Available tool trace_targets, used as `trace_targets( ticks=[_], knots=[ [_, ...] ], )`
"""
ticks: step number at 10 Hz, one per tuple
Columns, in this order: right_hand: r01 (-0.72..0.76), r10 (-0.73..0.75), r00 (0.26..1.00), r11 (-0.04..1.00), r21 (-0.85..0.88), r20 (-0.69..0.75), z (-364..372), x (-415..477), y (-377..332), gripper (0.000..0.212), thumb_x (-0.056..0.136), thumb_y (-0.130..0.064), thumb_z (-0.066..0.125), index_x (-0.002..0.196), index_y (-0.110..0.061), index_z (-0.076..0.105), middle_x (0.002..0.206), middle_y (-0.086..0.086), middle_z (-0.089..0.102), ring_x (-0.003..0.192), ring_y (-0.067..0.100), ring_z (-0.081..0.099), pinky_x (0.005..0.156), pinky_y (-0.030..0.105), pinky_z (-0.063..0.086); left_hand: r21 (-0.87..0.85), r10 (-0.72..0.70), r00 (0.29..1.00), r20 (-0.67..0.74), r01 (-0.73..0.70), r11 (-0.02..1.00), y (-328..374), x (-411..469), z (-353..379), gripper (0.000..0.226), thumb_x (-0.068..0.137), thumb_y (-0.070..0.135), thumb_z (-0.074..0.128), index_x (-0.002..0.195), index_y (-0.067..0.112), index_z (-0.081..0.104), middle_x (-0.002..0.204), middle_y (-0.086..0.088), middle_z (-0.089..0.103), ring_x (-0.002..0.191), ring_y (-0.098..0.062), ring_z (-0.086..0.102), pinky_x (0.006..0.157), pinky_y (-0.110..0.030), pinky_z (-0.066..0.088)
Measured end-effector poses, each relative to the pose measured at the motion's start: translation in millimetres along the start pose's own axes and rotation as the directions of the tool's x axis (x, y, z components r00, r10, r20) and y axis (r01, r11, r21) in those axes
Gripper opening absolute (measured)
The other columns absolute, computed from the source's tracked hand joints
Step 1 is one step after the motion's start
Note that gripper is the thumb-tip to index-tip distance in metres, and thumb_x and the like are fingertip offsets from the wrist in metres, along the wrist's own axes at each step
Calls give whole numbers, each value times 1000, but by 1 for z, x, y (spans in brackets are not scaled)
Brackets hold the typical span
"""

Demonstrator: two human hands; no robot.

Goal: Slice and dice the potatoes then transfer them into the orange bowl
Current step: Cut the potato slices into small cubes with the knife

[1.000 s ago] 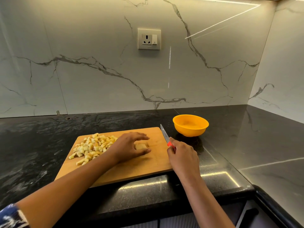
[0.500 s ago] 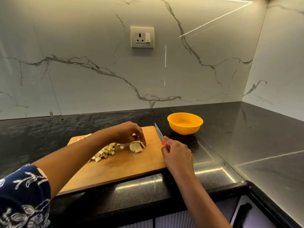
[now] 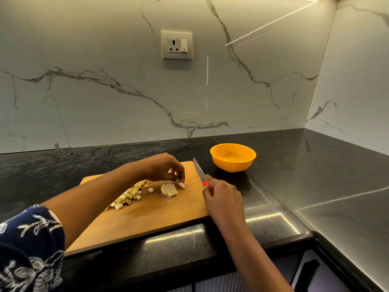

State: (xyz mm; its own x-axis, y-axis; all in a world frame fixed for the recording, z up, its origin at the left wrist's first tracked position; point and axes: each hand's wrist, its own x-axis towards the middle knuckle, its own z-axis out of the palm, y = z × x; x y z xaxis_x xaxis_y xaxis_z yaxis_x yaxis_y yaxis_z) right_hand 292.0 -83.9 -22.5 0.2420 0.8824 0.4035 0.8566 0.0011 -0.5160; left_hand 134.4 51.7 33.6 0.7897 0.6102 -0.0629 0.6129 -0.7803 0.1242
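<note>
Single view. A wide-angle camera worn on the head looks forward and down from above the near edge of the black polished stone tabletop (image 3: 294,165). The rectangular wooden cutting board (image 3: 147,218) lies close, just below centre. The white grey-veined marble wall (image 3: 105,60) fills the upper half and turns a corner at right.

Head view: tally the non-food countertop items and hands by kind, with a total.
Cutting board: 1
Knife: 1
Orange bowl: 1
Hands: 2 (left hand pinching a potato slice, right hand gripping the knife)
Total: 5
</note>
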Motion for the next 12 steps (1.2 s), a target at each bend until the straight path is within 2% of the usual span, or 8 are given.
trace_targets(
  ticks=[2, 4, 6, 8, 10, 11, 12],
  knots=[
    [-7, 7, 1000, 1000, 10, 12, -1, 1, 1, 44, 100, -31, 41, 144, -28, 40, 113, -4, 62, 102, 12, 57, 81, 27, 43, 13, 3, 998, 70, -4, 1000, -2, 3, -5, 15, 90, 15, 60, 101, 20, 69, 100, 7, 62, 88, -5, 51, 76, -17, 41],
    [-19, 18, 999, 1000, 13, 33, -2, 1, 0, 44, 100, -31, 41, 145, -28, 38, 118, -3, 61, 105, 12, 56, 82, 27, 42, 52, 7, 997, 74, -11, 999, 0, 8, -4, 17, 91, 15, 59, 104, 21, 67, 98, 11, 59, 88, -5, 50, 73, -13, 39],
    [-18, 18, 999, 1000, 9, 36, -2, 2, 1, 44, 100, -30, 41, 144, -27, 39, 116, -2, 62, 103, 12, 57, 79, 26, 41, -33, 24, 996, 87, -21, 999, 0, 9, -6, 15, 89, 14, 61, 99, 23, 69, 98, 13, 60, 88, 0, 51, 78, -13, 40],
    [-24, 24, 999, 1000, 8, 32, -1, 3, 1, 44, 100, -30, 41, 144, -27, 39, 118, -2, 62, 104, 13, 57, 78, 25, 40, 1, 25, 995, 98, -25, 1000, -6, 0, -5, 20, 90, 11, 60, 103, 24, 69, 101, 13, 59, 94, -4, 52, 79, -13, 41],
    [-27, 26, 999, 1000, 13, 30, -1, 2, 1, 44, 100, -31, 42, 144, -28, 40, 121, -2, 62, 107, 13, 57, 84, 27, 43, -47, 33, 997, 76, -29, 998, -11, -11, -9, 24, 91, 16, 58, 109, 30, 65, 104, 17, 56, 98, -2, 50, 81, -14, 40],
    [-24, 24, 999, 1000, 12, 27, -1, 2, 1, 44, 100, -30, 42, 144, -27, 40, 120, -2, 62, 106, 13, 56, 82, 26, 42, -156, 32, 988, 152, -8, 988, -13, -12, -14, 34, 90, 21, 61, 118, 38, 55, 115, 20, 55, 104, 4, 46, 80, -10, 34],
    [-27, 27, 999, 1000, 12, 24, -2, 2, 1, 44, 101, -31, 42, 144, -27, 40, 121, -2, 61, 107, 13, 56, 84, 26, 42, -173, 29, 955, 295, 24, 985, -17, -14, -16, 41, 83, 30, 69, 120, 41, 56, 124, 20, 50, 113, 2, 43, 86, -13, 34]
  ],
)
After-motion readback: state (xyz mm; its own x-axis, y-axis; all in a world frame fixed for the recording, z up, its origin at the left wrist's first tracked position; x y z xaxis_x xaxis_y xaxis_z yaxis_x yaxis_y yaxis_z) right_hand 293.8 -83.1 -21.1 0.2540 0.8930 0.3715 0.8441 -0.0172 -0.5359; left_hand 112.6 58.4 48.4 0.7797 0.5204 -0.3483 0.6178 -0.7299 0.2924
